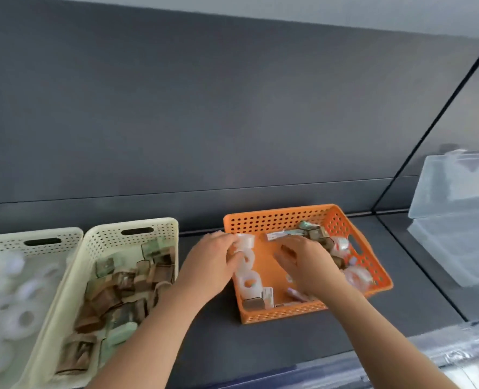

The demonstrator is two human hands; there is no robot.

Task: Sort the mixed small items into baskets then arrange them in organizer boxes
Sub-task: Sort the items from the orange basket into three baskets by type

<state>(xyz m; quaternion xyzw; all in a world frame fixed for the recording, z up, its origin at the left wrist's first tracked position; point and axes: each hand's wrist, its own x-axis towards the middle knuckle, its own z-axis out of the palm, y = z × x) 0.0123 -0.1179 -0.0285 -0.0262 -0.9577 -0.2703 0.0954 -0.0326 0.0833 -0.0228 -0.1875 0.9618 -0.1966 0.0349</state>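
Left hand [213, 265] grips white rolls [249, 282] in the orange basket [274, 219] at 5 o'clock. Right hand's [305, 265] hold is unclear. At 8 o'clock, one cream basket [36, 234] holds loose rolls [16, 318], the next basket [131, 224] packets [120, 287].

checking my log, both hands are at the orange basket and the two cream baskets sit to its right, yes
No: the head view shows the cream baskets left of the orange basket. The left hand and right hand are at it.
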